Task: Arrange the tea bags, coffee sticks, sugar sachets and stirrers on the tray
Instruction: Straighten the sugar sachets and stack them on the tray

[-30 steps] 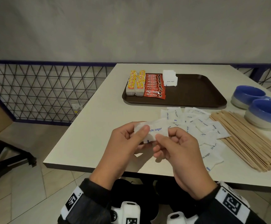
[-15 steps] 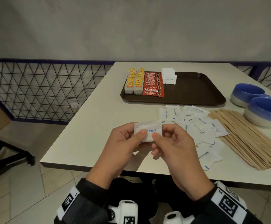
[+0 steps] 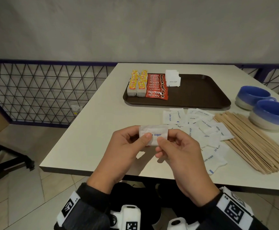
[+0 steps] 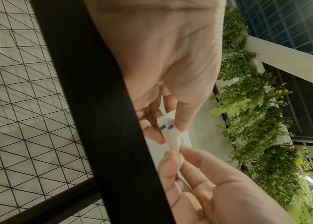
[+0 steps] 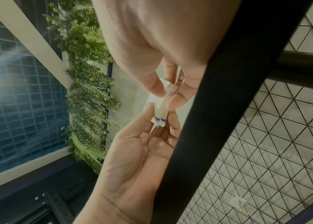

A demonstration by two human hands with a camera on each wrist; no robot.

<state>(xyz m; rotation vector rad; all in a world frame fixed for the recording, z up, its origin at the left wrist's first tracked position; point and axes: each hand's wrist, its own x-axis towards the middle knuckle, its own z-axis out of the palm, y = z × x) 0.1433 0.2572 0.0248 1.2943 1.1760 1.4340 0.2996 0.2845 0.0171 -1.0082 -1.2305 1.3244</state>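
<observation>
Over the near edge of the pale, matte table, both hands pinched a small stack of white sugar sachets, flat paper rectangles printed "sugar" in blue. The left hand gripped its left end between thumb and fingers; the right hand nipped the right end the same way. From the wrist views, blue tabs marked the stacked edges. Loose sachets lay scattered near the table's right side, touching a fan of thin wooden stirrers. Toward the far edge sat a dark brown rectangular tray; its left end held two rows of yellow-tagged tea bags, red Nescafé coffee sticks and a neat sachet pile. Two glossy blue-and-cream bowls stood at the right edge.
</observation>
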